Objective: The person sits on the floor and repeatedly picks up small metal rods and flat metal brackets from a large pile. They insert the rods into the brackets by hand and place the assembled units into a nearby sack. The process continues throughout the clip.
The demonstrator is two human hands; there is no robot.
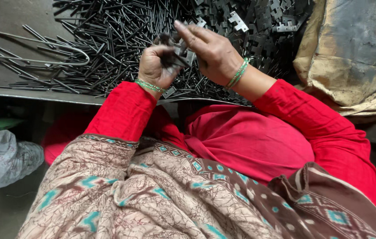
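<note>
My left hand [154,66] is closed around a small dark metal hinge piece [170,57], held up over the workbench. My right hand [210,51] reaches across from the right and its fingers pinch the same piece from above, so both hands meet on it. Each wrist wears green bangles. Behind the hands lies a big heap of thin dark metal pins [108,40] and, further right, a pile of flat metal hinge plates [258,22]. Red sleeves cover both of my arms.
The pins and plates lie on a grey metal bench [28,94]. Long bent rods [33,48] rest at the left. A worn brown sack [347,57] stands at the right. A crumpled plastic bag [2,159] sits on the floor at lower left. A patterned shawl covers my lap.
</note>
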